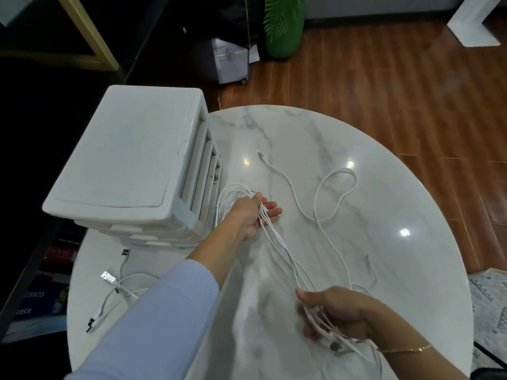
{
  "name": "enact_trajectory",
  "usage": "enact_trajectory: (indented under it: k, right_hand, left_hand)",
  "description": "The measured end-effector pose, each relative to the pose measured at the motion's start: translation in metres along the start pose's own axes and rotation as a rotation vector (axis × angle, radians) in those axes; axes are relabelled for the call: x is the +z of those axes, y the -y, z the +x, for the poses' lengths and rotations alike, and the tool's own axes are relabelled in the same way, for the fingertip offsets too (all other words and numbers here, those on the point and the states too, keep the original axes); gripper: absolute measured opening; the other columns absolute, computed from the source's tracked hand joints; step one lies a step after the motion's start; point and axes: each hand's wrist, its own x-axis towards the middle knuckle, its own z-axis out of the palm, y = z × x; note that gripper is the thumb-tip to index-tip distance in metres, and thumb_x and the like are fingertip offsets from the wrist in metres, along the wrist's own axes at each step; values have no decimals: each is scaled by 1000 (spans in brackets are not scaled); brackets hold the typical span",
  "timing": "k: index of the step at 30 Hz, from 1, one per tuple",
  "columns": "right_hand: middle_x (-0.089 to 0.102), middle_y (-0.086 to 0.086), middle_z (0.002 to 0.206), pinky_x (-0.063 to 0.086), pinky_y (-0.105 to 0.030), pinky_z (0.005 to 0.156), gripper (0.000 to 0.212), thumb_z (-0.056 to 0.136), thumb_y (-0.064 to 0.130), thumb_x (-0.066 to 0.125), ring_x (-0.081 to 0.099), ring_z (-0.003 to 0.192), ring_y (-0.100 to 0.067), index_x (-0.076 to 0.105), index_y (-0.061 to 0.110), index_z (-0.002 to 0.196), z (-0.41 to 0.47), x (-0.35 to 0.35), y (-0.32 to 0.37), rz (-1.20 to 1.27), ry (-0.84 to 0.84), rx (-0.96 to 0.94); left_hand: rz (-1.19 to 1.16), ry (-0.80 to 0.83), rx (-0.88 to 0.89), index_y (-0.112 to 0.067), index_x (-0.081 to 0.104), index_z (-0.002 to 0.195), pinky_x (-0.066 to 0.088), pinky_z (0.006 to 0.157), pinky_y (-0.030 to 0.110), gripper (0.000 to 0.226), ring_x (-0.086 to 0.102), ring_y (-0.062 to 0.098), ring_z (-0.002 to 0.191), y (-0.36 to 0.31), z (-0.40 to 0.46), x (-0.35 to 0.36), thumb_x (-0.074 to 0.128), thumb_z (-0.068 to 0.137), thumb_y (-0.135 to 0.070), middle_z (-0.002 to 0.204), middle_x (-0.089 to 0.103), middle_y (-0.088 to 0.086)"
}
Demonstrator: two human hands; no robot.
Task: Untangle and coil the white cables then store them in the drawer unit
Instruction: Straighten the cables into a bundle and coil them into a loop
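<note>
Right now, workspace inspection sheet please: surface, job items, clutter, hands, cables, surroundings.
Surface: round white marble table, glossy, with light glare spots.
Job's things: white drawer unit at the table's left edge, drawers look closed; white cables stretched between both hands.
Clutter: nothing seen.
Hands: left hand holds loops of the cables near the drawer unit; right hand grips the strands near the table's front.
Cables: loose cable snakes across the centre; USB-ended cables lie at front left.
Surroundings: wood floor, green plant pot, rug at right.
</note>
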Motion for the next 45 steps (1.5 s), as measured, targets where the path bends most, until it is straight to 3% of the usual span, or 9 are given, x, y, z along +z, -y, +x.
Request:
enact_trajectory:
  k: [5, 11, 14, 17, 21, 26, 33, 39, 45]
  right_hand:
    - [55, -13, 54, 47, -24, 43, 21, 92, 16, 55, 56, 43, -19, 62, 0, 81, 3, 4, 5, 316, -127, -219]
    - [63, -6, 95, 48, -36, 88, 20, 85, 19, 66, 59, 90, -19, 64, 14, 105, 7, 12, 61, 146, -376, -579]
    - [69, -5, 80, 50, -24, 71, 29, 91, 32, 57, 63, 73, -15, 71, 7, 88, 14, 25, 90, 75, -355, -618]
    - [61, -8, 68, 51, -26, 57, 20, 95, 14, 52, 60, 53, -17, 64, 4, 84, 25, 35, 95, 158, -276, -599]
    - [59, -3, 63, 47, -25, 47, 20, 95, 8, 47, 53, 41, -13, 60, 10, 80, 33, 42, 90, 30, -415, -605]
    - [55, 0, 57, 35, -33, 53, 30, 88, 12, 48, 44, 49, -17, 64, 13, 63, 51, 39, 83, 39, -621, -560]
    - [54, -6, 56, 30, -24, 40, 34, 92, 15, 53, 39, 38, -14, 59, 10, 58, 51, 37, 85, 279, -556, -509]
    - [60, -5, 61, 39, -23, 42, 27, 94, 17, 54, 49, 44, -14, 63, 7, 70, 39, 39, 80, 285, -454, -560]
    - [64, -5, 71, 47, -22, 50, 18, 90, 3, 55, 58, 50, -11, 64, 13, 79, 24, 41, 66, 182, -377, -582]
  left_hand:
    - [8, -12, 28, -7, 41, 78, 54, 46, 25, 32, 63, 12, 41, -8, 0, -1, 29, 104, -21, 77, 58, 10]
    - [72, 55, -11, -10, 41, 79, 50, 53, 24, 31, 67, 14, 54, -1, -8, 1, 28, 104, -23, 79, 63, 6]
    - [31, 85, -21, -8, 42, 81, 53, 55, 27, 30, 64, 19, 71, 1, -9, 5, 30, 104, -21, 80, 63, 10]
    - [66, 86, 4, -7, 44, 82, 51, 73, 31, 30, 64, 20, 78, 4, -6, 3, 29, 104, -22, 81, 64, 10]
    - [138, 38, 42, -7, 45, 82, 53, 56, 26, 30, 65, 19, 71, 11, -6, 1, 31, 104, -22, 77, 63, 10]
    - [144, 72, 20, -6, 52, 91, 47, 37, 19, 25, 64, 17, 69, 15, -11, 2, 34, 103, -20, 82, 63, 9]
    - [199, 100, -29, -2, 57, 84, 35, 37, 21, 21, 45, 11, 38, 30, -14, -2, 47, 98, -14, 84, 64, 13]
    - [222, 61, 21, -6, 54, 83, 47, 53, 26, 21, 59, 19, 64, 26, -14, -2, 42, 100, -10, 78, 62, 9]
    - [208, -1, 13, -6, 53, 79, 53, 46, 21, 26, 62, 9, 46, 25, -9, 2, 41, 100, -11, 71, 59, 8]
